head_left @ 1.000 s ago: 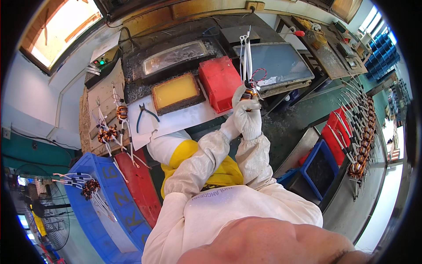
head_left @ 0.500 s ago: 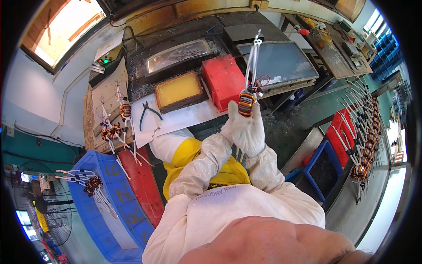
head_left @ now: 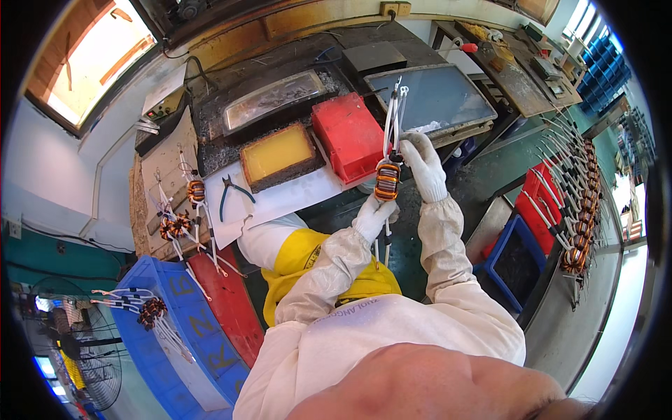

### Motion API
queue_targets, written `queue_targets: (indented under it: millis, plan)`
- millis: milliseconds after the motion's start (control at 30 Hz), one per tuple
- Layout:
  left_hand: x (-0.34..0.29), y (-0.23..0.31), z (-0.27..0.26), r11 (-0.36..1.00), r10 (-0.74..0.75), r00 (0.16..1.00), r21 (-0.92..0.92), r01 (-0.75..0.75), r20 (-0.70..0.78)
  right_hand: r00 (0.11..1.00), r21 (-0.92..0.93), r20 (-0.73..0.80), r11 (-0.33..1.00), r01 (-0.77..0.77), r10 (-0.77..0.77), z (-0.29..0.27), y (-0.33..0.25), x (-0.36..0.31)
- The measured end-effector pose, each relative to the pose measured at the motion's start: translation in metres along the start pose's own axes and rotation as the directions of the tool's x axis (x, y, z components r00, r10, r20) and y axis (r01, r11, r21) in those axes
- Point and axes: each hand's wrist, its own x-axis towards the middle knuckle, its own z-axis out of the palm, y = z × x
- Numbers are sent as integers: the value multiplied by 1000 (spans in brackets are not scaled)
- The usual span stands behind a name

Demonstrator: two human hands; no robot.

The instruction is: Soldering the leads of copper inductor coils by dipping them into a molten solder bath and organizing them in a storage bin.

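A toroidal coil (head_left: pixel 387 183) with copper windings stands upright in front of me, its white leads pointing up and two more hanging below. My left hand (head_left: pixel 374 218), in a white glove, grips the coil at its lower end. My gloved right hand (head_left: pixel 424 168) is at the coil's upper right, fingers bent together against the base of the upper leads. Whatever lies between those fingertips is too small to make out. Cutting pliers (head_left: pixel 234 196) with dark handles lie on white paper at the left, next to another coil (head_left: pixel 196 190).
Beyond my hands stand a red box (head_left: pixel 346 133), a yellow-filled tray (head_left: pixel 278 155), a metal-framed basin (head_left: pixel 273 99) and a grey-topped tray (head_left: pixel 441 98). A blue bin (head_left: pixel 164 329) is at left. Several coils (head_left: pixel 584 217) line the right side, by a blue crate (head_left: pixel 514 262).
My right hand has left its place beneath the coil and risen to the base of its upper leads. My left hand now holds the coil from below, slightly nearer to me.
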Motion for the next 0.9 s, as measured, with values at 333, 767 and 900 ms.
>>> queue_targets:
  millis: [333,767,900]
  plan:
    - [-6,8,4,996,37,999,80,-36,-11,998,-6,-19,998,-63,62,11,1,4]
    - [-8,5,4,994,89,995,62,-91,40,983,401,-116,912,-87,144,32,11,-7]
    - [-7,5,4,991,105,994,74,-108,40,981,427,-111,899,-98,160,30,16,-6]
